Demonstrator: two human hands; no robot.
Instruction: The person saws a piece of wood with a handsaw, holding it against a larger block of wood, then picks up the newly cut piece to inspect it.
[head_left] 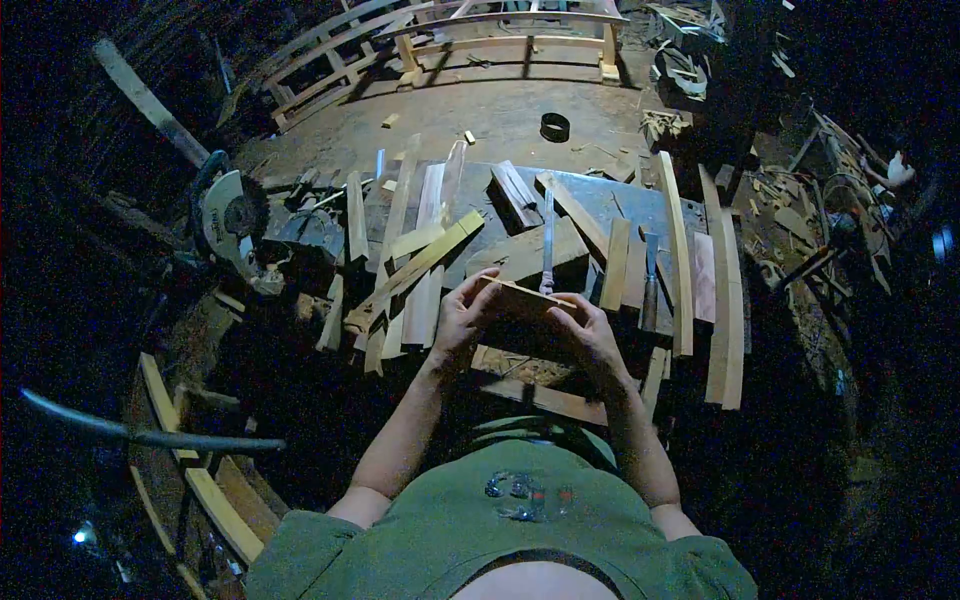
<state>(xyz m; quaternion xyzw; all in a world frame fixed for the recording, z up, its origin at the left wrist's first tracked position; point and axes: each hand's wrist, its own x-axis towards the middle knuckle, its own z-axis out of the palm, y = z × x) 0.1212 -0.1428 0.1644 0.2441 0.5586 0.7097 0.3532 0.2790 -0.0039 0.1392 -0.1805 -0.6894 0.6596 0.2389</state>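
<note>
A thin wooden piece is held level between my two hands, in front of my chest. My left hand closes on its left end, and my right hand pinches its right end. Its lower side is in deep shadow. Just beyond it, a long narrow metal tool lies on a wooden block. A chisel rests to the right among wood strips. Left of my hands, several pale wood pieces lie crossed over one another.
A circular saw stands at the left. Long curved strips lie at the right of the workbench. On the floor beyond are a dark ring and a wooden frame. A curved bar crosses the lower left.
</note>
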